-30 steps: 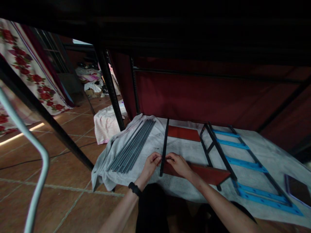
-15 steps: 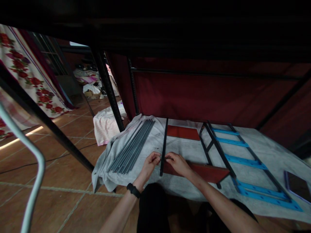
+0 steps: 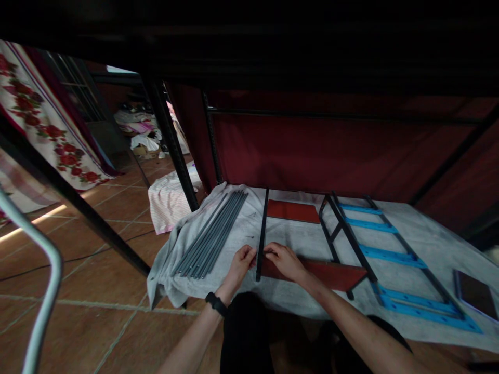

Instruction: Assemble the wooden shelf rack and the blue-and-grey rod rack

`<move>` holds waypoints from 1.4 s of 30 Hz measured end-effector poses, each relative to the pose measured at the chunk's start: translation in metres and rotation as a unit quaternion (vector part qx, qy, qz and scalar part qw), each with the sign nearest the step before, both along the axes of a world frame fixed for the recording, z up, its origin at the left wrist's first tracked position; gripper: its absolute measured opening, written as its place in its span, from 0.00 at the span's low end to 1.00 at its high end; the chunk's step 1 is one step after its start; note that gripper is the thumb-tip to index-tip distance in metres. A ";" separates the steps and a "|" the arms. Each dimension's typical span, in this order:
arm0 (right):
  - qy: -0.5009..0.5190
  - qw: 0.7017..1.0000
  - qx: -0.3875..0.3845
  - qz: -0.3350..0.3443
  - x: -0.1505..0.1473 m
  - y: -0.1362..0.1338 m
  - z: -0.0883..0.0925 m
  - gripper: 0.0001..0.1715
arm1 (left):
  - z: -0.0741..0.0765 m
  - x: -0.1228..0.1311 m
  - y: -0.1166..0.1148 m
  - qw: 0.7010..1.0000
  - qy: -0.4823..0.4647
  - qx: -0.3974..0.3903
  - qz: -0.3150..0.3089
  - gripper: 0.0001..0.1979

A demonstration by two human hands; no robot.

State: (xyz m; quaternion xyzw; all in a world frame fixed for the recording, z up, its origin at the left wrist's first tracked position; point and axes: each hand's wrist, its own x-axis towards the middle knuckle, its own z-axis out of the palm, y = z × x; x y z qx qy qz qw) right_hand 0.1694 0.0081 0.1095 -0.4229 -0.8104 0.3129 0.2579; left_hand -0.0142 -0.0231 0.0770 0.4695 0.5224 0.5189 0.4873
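A thin black bar (image 3: pixel 262 223) lies along the ends of two reddish-brown panels, the far panel (image 3: pixel 293 212) and the near panel (image 3: pixel 331 276). My left hand (image 3: pixel 241 264) is at the bar's left side near its front end, fingertips pinched together. On the other side, my right hand (image 3: pixel 286 261) is over the near panel, thumb and fingers pinched close to the bar. Whatever sits between either set of fingertips is too small to make out. Left of the bar are small dark pieces (image 3: pixel 250 237) that look like screws.
Several grey rods (image 3: pixel 212 236) lie bundled at the left on a grey cloth (image 3: pixel 167 283). Toward the right are a black frame (image 3: pixel 353 239), blue slats (image 3: pixel 393 254) joined by black bars, and a phone (image 3: pixel 476 293). A dark post (image 3: pixel 173 140) and a dark overhead structure (image 3: pixel 273 47) surround the space.
Both hands stay at the bar in nearly the same pinched pose. The left fingertips have shifted very slightly, and the view has moved a little.
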 end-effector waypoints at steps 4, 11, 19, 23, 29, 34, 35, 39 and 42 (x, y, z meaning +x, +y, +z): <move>-0.005 1.000 0.003 0.002 0.000 0.000 0.002 0.11 | 0.002 -0.001 0.004 0.998 0.016 0.057 -0.029 0.14; -0.122 0.990 0.068 -0.009 0.001 -0.012 0.014 0.14 | 0.000 -0.001 0.002 0.999 -0.012 0.027 -0.029 0.15; -0.137 0.988 0.062 0.026 0.001 -0.010 0.014 0.15 | 0.004 -0.010 0.002 0.980 0.156 0.116 -0.050 0.10; -0.115 0.992 0.051 0.029 0.002 -0.008 0.013 0.15 | 0.007 -0.012 0.000 0.978 0.159 0.126 -0.054 0.11; -0.109 0.992 0.052 0.034 0.003 -0.005 0.013 0.15 | -0.005 -0.003 0.004 0.998 0.062 0.008 -0.031 0.23; -0.118 0.991 0.052 0.036 0.003 -0.004 0.011 0.15 | -0.002 -0.010 0.009 0.989 0.115 0.041 -0.083 0.17; -0.119 0.991 0.053 0.036 0.003 -0.004 0.011 0.15 | 0.000 -0.012 0.008 0.983 0.145 0.074 -0.085 0.16; -0.117 0.991 0.050 0.033 0.004 -0.004 0.011 0.16 | 0.002 -0.013 0.004 0.971 0.188 0.126 -0.071 0.15; -0.109 0.992 0.049 0.040 0.004 -0.003 0.011 0.16 | -0.001 -0.006 0.003 0.988 0.127 0.039 -0.074 0.22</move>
